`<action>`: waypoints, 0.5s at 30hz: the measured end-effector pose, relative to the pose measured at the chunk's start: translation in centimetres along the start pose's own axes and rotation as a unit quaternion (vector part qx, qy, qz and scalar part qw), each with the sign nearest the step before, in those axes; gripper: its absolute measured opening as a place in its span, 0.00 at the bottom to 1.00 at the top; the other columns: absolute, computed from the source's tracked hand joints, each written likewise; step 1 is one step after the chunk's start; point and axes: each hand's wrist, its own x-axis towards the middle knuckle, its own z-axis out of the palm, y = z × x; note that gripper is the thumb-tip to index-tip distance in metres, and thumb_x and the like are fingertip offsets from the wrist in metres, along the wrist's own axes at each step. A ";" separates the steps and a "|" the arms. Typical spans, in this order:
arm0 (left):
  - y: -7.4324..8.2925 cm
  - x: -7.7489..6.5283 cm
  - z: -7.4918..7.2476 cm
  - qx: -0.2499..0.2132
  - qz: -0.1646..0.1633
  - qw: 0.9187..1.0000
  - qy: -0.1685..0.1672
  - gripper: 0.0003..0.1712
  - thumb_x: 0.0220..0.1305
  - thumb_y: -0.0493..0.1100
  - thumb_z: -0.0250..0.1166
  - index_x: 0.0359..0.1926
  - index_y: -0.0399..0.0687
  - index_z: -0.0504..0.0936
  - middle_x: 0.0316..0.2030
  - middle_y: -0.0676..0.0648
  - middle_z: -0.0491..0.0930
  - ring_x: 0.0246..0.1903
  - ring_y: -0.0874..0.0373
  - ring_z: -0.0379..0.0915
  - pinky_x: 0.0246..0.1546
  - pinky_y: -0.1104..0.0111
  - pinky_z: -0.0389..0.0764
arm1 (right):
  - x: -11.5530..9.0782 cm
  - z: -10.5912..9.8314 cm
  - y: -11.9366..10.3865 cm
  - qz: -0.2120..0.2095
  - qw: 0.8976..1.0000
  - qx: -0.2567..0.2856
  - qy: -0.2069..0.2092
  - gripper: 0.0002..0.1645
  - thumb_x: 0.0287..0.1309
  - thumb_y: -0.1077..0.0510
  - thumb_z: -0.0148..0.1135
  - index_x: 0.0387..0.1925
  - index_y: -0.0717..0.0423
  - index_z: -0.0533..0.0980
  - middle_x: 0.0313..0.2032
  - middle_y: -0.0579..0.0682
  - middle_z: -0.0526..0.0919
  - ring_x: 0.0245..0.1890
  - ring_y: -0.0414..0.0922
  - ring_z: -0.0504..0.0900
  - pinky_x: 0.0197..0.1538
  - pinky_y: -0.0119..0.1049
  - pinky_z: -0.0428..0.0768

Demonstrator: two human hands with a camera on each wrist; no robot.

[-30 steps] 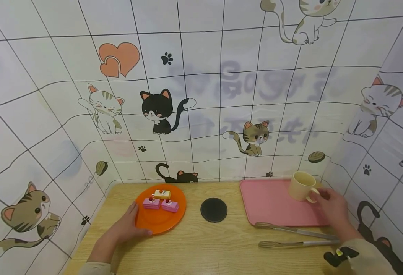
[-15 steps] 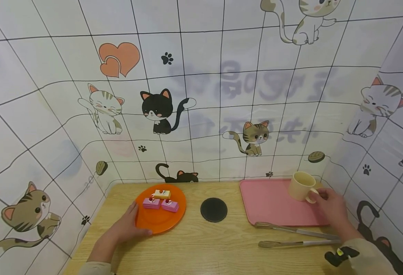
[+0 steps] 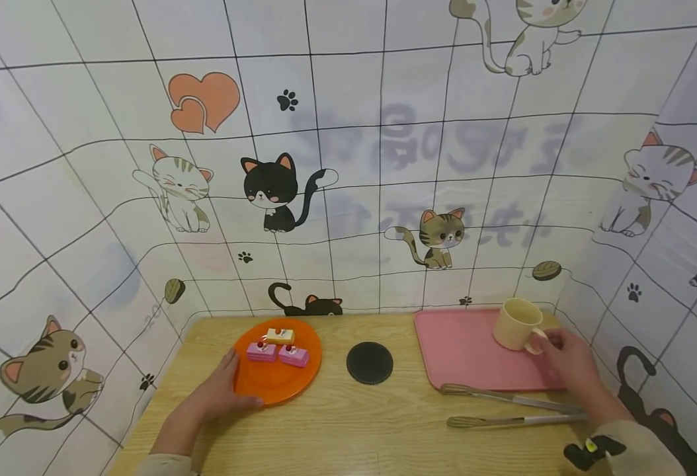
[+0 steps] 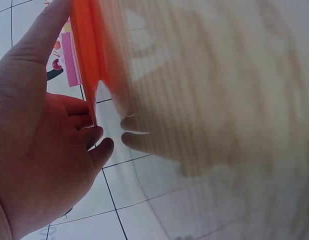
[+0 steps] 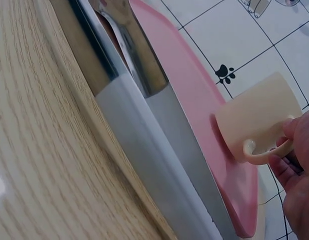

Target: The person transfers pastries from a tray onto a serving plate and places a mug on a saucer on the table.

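Note:
On the left of the table, my left hand (image 3: 220,390) holds the rim of an orange plate (image 3: 283,387), thumb at the near edge and fingers along the left side. The plate bears two pink cake pieces (image 3: 262,352) and a yellow one (image 3: 280,336), each topped with a red berry. At the right, my right hand (image 3: 571,360) pinches the handle of a cream mug (image 3: 516,325). The mug is upright at the pink tray's (image 3: 467,363) far right part. In the right wrist view, thumb and fingertips meet at the mug's handle (image 5: 267,156).
A round black coaster (image 3: 369,363) lies between plate and tray. Two whisks with grey handles lie at the tray's near side, the farther whisk (image 3: 503,396) overlapping its edge and the nearer whisk (image 3: 515,421) on the wooden table (image 3: 348,430). Cat-print sheeting (image 3: 348,165) encloses the back and sides.
The mug has shifted slightly left over the tray, my right hand moving along with it. My left hand and the orange plate have stayed where they were.

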 end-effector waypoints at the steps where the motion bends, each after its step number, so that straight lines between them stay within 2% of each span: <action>1: 0.0 0.0 0.0 0.000 0.000 1.000 0.000 0.83 0.49 0.69 0.86 0.88 0.33 0.48 0.87 0.28 0.41 0.83 0.24 0.47 0.78 0.30 0.59 | -0.1 -0.1 -0.1 -0.004 1.000 0.002 0.000 0.33 0.83 0.43 0.60 0.61 0.72 0.75 0.53 0.72 0.83 0.50 0.61 0.81 0.36 0.33 0.80; 9: -0.1 0.0 0.0 0.005 0.000 1.000 -0.001 0.83 0.50 0.69 0.86 0.88 0.32 0.47 0.87 0.28 0.41 0.83 0.23 0.47 0.78 0.30 0.59 | -0.8 -0.2 -0.5 -0.046 0.999 0.000 0.009 0.30 0.83 0.44 0.62 0.58 0.72 0.76 0.50 0.71 0.85 0.49 0.62 0.85 0.34 0.27 0.79; 15: -0.1 -0.1 0.0 0.007 0.003 1.000 0.000 0.82 0.51 0.69 0.86 0.87 0.30 0.47 0.87 0.26 0.39 0.83 0.22 0.46 0.78 0.30 0.59 | -1.5 -0.1 -1.6 -0.083 0.996 -0.015 0.018 0.28 0.83 0.47 0.64 0.57 0.73 0.77 0.49 0.72 0.86 0.48 0.63 0.85 0.36 0.31 0.81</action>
